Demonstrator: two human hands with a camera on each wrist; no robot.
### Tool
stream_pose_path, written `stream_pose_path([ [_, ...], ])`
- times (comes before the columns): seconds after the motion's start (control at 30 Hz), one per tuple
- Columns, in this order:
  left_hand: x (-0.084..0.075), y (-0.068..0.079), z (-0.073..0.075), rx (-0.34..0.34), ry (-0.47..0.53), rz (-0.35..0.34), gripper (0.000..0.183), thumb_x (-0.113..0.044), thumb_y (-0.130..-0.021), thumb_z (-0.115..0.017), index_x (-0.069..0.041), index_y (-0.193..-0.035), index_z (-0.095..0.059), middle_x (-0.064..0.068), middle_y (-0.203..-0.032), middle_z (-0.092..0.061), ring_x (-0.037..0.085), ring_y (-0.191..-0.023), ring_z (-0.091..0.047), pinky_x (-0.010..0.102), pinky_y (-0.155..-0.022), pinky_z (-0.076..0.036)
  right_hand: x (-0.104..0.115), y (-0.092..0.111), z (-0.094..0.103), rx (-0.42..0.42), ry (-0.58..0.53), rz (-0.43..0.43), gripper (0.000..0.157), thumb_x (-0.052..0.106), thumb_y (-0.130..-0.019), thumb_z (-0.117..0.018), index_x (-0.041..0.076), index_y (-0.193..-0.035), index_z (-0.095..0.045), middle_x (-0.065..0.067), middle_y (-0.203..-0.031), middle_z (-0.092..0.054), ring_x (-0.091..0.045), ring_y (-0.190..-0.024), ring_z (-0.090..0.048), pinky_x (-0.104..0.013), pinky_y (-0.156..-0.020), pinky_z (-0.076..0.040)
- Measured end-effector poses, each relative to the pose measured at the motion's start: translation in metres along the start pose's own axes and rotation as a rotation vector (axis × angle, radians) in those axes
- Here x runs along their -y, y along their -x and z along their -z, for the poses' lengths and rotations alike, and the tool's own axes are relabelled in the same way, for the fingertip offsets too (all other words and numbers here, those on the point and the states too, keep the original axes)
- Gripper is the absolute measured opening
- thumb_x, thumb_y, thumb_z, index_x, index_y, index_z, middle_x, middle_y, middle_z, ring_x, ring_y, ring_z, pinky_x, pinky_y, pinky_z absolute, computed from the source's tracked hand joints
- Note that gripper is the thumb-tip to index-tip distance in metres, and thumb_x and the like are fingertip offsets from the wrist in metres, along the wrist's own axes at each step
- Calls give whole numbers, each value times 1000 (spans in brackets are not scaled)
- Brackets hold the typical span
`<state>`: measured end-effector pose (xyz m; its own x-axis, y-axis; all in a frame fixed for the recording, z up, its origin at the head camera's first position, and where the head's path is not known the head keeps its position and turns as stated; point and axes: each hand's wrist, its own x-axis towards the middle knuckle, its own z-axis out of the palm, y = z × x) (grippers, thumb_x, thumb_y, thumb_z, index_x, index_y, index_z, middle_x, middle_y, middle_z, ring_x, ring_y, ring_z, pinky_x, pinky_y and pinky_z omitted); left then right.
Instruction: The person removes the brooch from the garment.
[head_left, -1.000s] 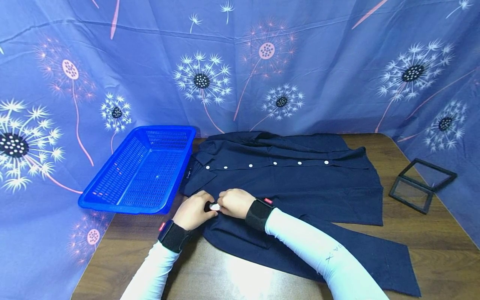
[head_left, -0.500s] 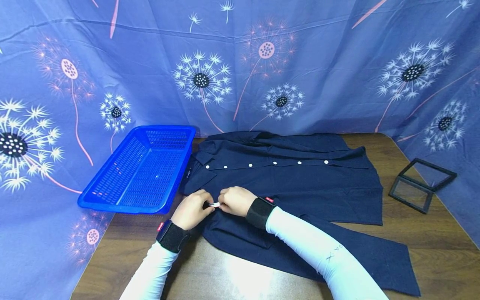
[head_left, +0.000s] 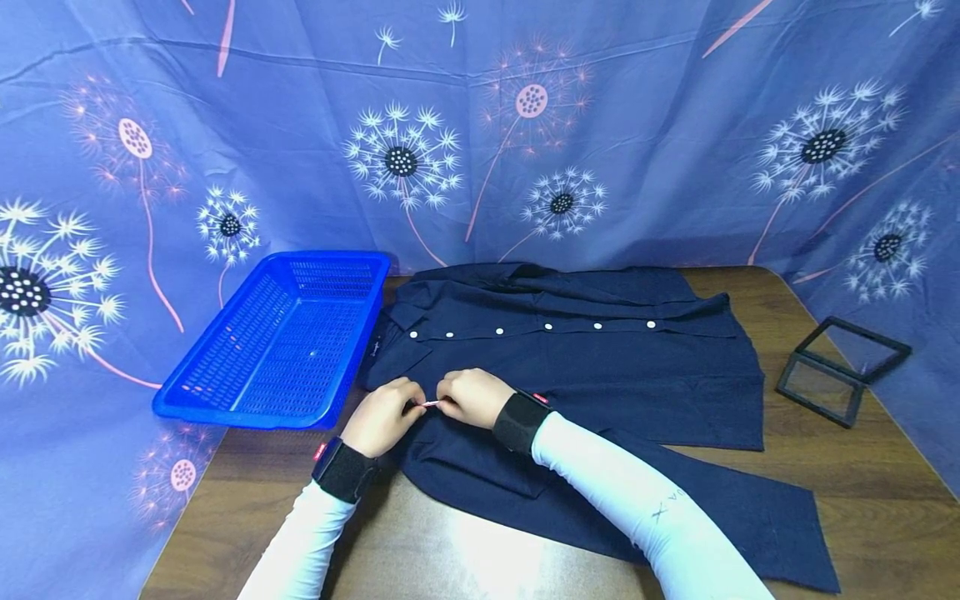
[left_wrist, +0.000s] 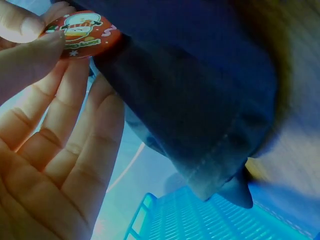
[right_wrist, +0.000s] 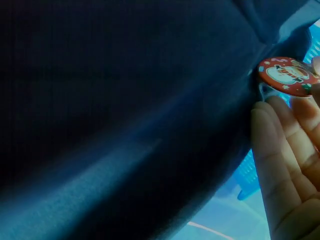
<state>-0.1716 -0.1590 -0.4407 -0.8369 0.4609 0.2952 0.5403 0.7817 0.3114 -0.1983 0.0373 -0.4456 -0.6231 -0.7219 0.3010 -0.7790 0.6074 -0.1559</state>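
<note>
A round red badge with a snowman print is held almost edge-on between the two hands, over the near part of a dark navy shirt. My left hand pinches the left edge of the badge between thumb and fingers. From the other side my right hand pinches with curled fingertips at the badge's right edge. In the left wrist view the printed face of the badge shows beside dark cloth; the right wrist view also has the badge against the cloth. The back of the badge is hidden.
A blue plastic basket stands left of the shirt's collar. White buttons run along the shirt's placket. At the right, a black hinged frame with clear panes lies open on the wooden table. A patterned curtain hangs behind.
The badge has tilted from showing a white side to nearly edge-on. Both hands have risen slightly in the head view; the shirt and basket stay put.
</note>
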Motion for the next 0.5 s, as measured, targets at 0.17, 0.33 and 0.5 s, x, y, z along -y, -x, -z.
stream_pose_path([
  [0.17, 1, 0, 1, -19, -9, -4, 13, -9, -82, -77, -14, -79, -66, -4, -77, -62, 10, -71, -59, 33, -65, -50, 0, -1, 1, 14, -39, -36, 7, 19, -86, -70, 15, -80, -69, 2, -77, -64, -11, -66, -57, -29, -62, -47],
  [0.33, 2, 0, 0, -40, -2, -6, 15, -7, -81, -77, -14, -78, -65, -3, -76, -62, 12, -71, -61, 34, -64, -51, 1, -2, 3, 17, -84, -70, 4, 16, -83, -71, 14, -83, -68, 2, -79, -65, -11, -68, -58, -28, -64, -48],
  [0.5, 3, -1, -2, -49, 10, -1, 13, -6, -81, -76, -13, -78, -65, -1, -77, -63, 16, -74, -65, 36, -66, -52, 3, -4, 5, 20, -147, -110, 5, 14, -82, -73, 12, -84, -68, 2, -78, -65, -11, -69, -58, -26, -64, -47],
])
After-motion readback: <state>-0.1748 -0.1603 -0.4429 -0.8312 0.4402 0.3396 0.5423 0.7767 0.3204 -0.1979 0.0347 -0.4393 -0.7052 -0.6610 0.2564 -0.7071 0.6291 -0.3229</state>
